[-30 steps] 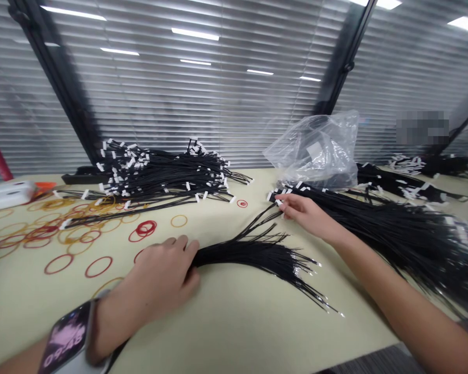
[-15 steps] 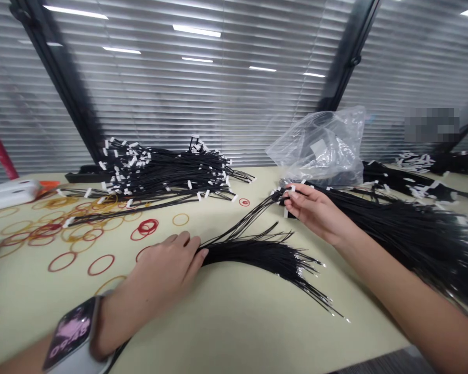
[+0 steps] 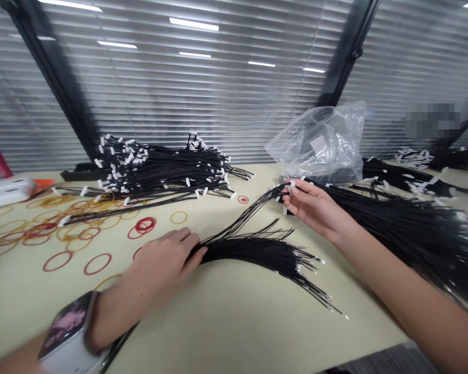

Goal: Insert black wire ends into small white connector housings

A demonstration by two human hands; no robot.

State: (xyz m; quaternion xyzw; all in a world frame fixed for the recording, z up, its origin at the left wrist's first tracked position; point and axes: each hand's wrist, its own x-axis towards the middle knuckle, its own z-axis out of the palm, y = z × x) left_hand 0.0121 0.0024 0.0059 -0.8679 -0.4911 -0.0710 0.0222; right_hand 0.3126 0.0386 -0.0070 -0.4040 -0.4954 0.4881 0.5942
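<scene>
My left hand (image 3: 167, 262), with a smartwatch (image 3: 72, 327) on its wrist, is closed around a bundle of thin black wires (image 3: 253, 253). The wires' bare metal-tipped ends fan out to the right on the table. From under the same hand a few wires (image 3: 245, 213) rise apart from the bundle toward my right hand (image 3: 312, 208). There my right thumb and fingers pinch a white connector (image 3: 291, 185) at the wires' end. The part of the bundle beneath my left palm is hidden; its tail shows below the wrist.
Piled wire harnesses (image 3: 159, 163) with white connectors lie at the back left. More black wires (image 3: 405, 234) spread along the right side, beside a clear plastic bag (image 3: 320, 145). Yellow and red rubber bands (image 3: 74, 223) scatter across the left. Window blinds (image 3: 218, 93) stand behind the table (image 3: 234, 322).
The separated wires bow upward slightly more between my hands. Both hands keep their grips, and the view has shifted a little.
</scene>
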